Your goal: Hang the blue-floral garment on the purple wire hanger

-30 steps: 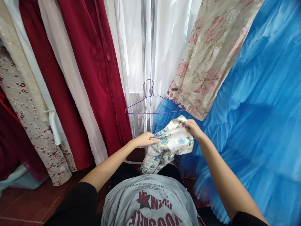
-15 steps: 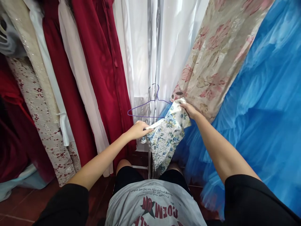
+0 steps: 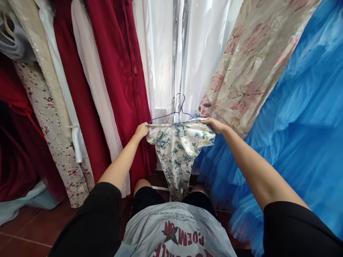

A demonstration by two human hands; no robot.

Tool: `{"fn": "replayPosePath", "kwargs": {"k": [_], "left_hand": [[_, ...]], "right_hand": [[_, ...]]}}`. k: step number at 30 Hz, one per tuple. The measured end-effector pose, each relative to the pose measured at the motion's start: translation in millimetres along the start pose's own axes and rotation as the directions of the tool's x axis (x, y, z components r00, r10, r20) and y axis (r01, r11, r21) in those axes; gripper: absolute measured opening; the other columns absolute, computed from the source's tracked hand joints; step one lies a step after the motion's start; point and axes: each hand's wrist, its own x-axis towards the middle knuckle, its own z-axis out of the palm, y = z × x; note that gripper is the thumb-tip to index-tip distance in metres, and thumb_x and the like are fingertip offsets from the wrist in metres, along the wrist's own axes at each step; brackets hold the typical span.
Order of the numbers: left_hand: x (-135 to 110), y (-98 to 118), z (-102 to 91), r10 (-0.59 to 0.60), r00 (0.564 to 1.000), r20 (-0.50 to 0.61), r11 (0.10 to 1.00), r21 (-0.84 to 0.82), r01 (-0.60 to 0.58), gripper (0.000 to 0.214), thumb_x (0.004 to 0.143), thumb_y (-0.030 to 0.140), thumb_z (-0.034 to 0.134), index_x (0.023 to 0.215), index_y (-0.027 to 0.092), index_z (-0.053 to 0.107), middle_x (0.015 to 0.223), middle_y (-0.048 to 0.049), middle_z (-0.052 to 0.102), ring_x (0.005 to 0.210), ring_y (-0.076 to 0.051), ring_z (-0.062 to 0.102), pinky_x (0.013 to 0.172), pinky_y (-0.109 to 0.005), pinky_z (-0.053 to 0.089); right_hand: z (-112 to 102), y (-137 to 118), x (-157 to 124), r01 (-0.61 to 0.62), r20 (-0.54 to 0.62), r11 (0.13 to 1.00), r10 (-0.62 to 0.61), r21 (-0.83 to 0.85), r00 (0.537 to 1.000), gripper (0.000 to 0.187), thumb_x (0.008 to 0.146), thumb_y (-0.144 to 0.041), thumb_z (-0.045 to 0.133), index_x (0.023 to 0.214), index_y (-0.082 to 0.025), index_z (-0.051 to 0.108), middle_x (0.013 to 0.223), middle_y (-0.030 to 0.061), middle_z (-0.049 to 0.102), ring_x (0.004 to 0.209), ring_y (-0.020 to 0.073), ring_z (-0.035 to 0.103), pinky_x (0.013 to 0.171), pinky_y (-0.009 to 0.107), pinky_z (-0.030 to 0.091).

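Observation:
A white dress with blue and yellow flowers point(image 3: 177, 150) is stretched between my hands, its lower part hanging down between my knees. My left hand point(image 3: 141, 130) pinches its upper left corner, close to the left end of a purple wire hanger point(image 3: 163, 116). At the upper right corner, my right hand point(image 3: 215, 125) grips the cloth, thumb and fingers closed on the edge. The hanger's hook and sloping shoulders show above the dress; its lower bar is hidden behind the cloth.
Dark red dresses point(image 3: 112, 71) and pale gowns hang on the left. Ahead are white curtains point(image 3: 160, 53) and a metal pole point(image 3: 174, 46). A beige floral dress point(image 3: 246, 71) and a blue tulle gown point(image 3: 300, 150) hang on the right, over a red tiled floor point(image 3: 40, 228).
My left hand has moved left and up with its corner, spreading the dress wide across the front of the hanger. The right hand stays nearly in place.

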Motion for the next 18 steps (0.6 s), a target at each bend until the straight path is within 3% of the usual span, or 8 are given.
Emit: {"fn": "replayPosePath", "kwargs": {"k": [7,11,15,18], "left_hand": [[33,26,4.2,-0.055,0.991,-0.126,0.993,-0.109,0.041,0.024,0.091,0.02,0.044,0.098,0.018,0.068,0.102,-0.0077,0.072,0.093,-0.021,0.063,0.084,-0.029,0.045],[42,47,-2.7,-0.054,0.991,-0.125,0.988,-0.147,0.035,0.023,0.082,0.032,0.062,0.099,0.018,0.067,0.094,-0.0047,0.07,0.083,-0.019,0.061,0.078,-0.027,0.045],[39,70,-10.1,-0.056,0.991,-0.118,0.992,-0.122,0.042,0.034,0.069,0.044,0.078,0.083,0.018,0.063,0.078,-0.0033,0.064,0.073,-0.02,0.057,0.07,-0.028,0.042],[34,94,-10.8,0.013,0.997,-0.071,0.993,-0.116,-0.021,0.044,0.077,0.057,0.07,0.061,0.019,0.055,0.061,-0.0018,0.055,0.067,-0.02,0.055,0.065,-0.029,0.038]], "right_hand": [[6,-5,5,0.021,-0.068,0.998,-0.025,-0.064,0.997,0.021,0.085,-0.033,0.067,0.092,-0.015,0.071,0.076,0.0084,0.075,0.066,0.0221,0.069,0.063,0.031,0.055],[1,7,2,0.124,-0.156,0.988,-0.138,-0.096,0.978,0.024,0.078,-0.035,0.079,0.092,-0.017,0.07,0.076,0.0009,0.072,0.071,0.016,0.065,0.066,0.023,0.051],[-5,28,-13,0.19,-0.213,0.976,-0.209,-0.109,0.954,0.036,0.068,-0.045,0.087,0.072,-0.017,0.064,0.056,-0.0032,0.059,0.06,0.015,0.058,0.055,0.023,0.044],[-8,34,-22,0.248,-0.217,0.966,-0.259,-0.076,0.941,0.043,0.064,-0.054,0.086,0.071,-0.018,0.064,0.057,-0.0018,0.061,0.055,0.0149,0.057,0.051,0.024,0.043]]}}
